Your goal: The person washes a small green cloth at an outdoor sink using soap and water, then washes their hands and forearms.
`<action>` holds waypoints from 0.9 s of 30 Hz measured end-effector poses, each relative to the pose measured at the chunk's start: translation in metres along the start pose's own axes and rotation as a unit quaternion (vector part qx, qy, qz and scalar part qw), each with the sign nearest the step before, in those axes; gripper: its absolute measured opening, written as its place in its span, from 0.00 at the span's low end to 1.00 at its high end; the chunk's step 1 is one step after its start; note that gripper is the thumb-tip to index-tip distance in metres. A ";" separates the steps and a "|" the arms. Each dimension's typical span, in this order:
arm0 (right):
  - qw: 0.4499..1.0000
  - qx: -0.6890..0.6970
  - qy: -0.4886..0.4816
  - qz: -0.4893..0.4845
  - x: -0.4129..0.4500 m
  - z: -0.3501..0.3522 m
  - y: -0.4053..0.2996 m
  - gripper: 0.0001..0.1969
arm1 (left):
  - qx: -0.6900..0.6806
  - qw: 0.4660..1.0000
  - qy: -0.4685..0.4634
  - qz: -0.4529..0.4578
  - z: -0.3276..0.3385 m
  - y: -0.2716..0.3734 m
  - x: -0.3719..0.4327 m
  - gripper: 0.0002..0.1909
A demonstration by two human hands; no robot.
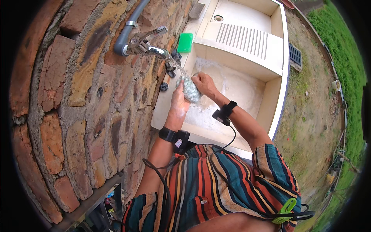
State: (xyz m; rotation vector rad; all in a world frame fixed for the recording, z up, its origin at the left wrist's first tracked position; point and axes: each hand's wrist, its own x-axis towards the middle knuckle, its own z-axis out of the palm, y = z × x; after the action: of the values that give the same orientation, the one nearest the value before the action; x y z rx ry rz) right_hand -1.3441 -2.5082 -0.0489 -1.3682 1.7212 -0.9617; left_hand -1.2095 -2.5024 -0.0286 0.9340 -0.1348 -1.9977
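Water runs from the metal tap (156,51) onto a wet, bunched-up, pale green-grey scrubber or cloth (189,90); which of the two I cannot tell. My left hand (179,97) grips it from the left side, thumb on top. Closed fingers of my right hand (203,82) press at its upper right edge; whether they pinch part of it is hidden. Both hands are over the near basin of a cream-coloured sink (243,84), which has suds and shallow water on its bottom. Each wrist wears a black strap with a small device and a cable.
A green block of soap or sponge (185,42) lies on the sink's ledge. Dark wet items (171,69) and a round black object (163,86) sit beside the brick wall (95,95). Beyond a ribbed washboard (243,39) is a second basin with a drain (218,18).
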 end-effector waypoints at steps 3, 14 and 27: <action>0.947 0.283 -0.087 0.128 0.001 -0.006 -0.003 0.14 | 0.029 0.999 -0.025 -0.023 -0.001 0.010 -0.006 0.19; 0.991 -0.038 0.065 -0.110 -0.006 0.006 -0.026 0.12 | 0.044 0.997 -0.056 -0.008 0.012 -0.006 0.010 0.11; 0.996 -0.050 -0.066 0.014 -0.007 0.005 0.006 0.22 | 0.178 0.982 0.023 0.059 0.010 -0.004 -0.003 0.17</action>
State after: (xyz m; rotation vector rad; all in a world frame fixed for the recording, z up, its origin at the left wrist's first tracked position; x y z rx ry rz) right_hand -1.3415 -2.5010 -0.0562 -1.4344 1.7034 -0.7618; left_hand -1.2175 -2.5002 -0.0218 1.1675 -0.5240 -1.8719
